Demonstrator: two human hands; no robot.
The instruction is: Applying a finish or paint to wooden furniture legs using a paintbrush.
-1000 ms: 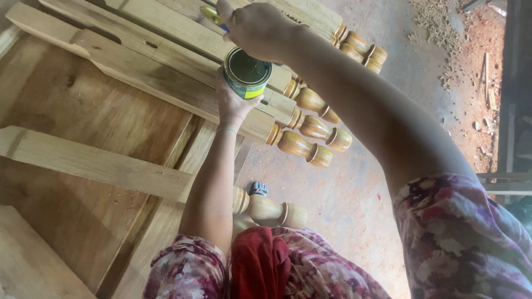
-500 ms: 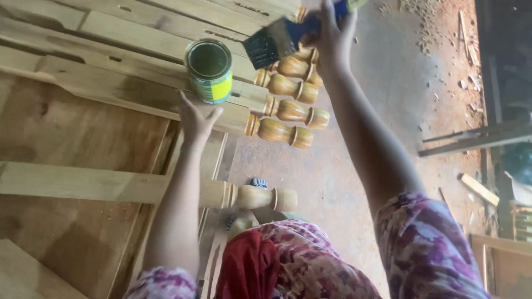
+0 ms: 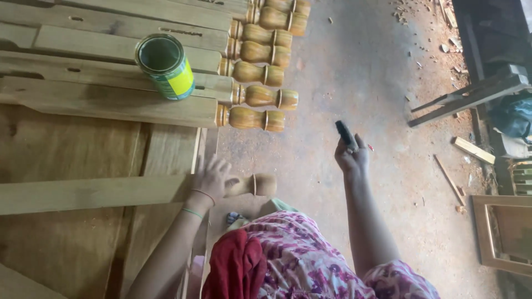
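My left hand [image 3: 211, 178] rests with spread fingers on the end of a pale wooden post [image 3: 100, 192], just by its turned knob [image 3: 260, 185]. My right hand [image 3: 351, 158] hovers over the concrete floor and grips a dark-handled paintbrush [image 3: 344, 133] that points up and away. A green and yellow tin can [image 3: 165, 66], open on top, stands on a row of varnished wooden posts [image 3: 138, 108] with turned ends [image 3: 256, 118], well above my left hand.
A plywood panel [image 3: 66, 155] lies under the posts on the left. Wood scraps [image 3: 474, 150] and chips litter the concrete floor [image 3: 360, 72] on the right. A wooden frame [image 3: 499, 232] and dark beams [image 3: 471, 97] stand at the right edge. My red cloth [image 3: 235, 268] lies in my lap.
My left hand let go of the tin can, which now stands on the posts, and dropped to the lower post. My right hand came down from the posts with the brush.
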